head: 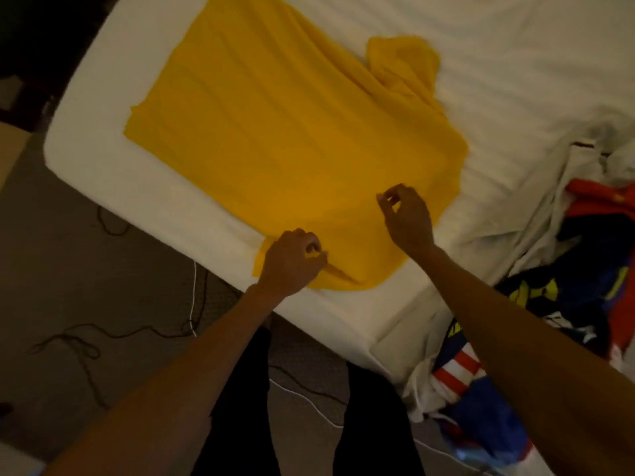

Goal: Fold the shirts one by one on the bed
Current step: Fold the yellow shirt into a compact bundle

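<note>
Head view: yellow shirt (pixel 292 142) lies on white bed (pixel 515 46); cables (pixel 103 334) cross carpet (pixel 68 269).

- yellow shirt (pixel 292 132): spread flat, lightly creased, over the near-left corner of the white bed (pixel 515 46); far sleeve bunched, near sleeve at the mattress edge.
- colourful shirts (pixel 580 255): crumpled heap, right.

a bedroom in a home: white-sheeted bed (pixel 515 63) with a thick mattress, grey carpet (pixel 68 255) alongside, loose cables (pixel 113 333) trailing over it, colourful clothes (pixel 591 255) heaped at the bed's edge, 1 yellow shirt (pixel 292 132) spread on the sheet.
</note>
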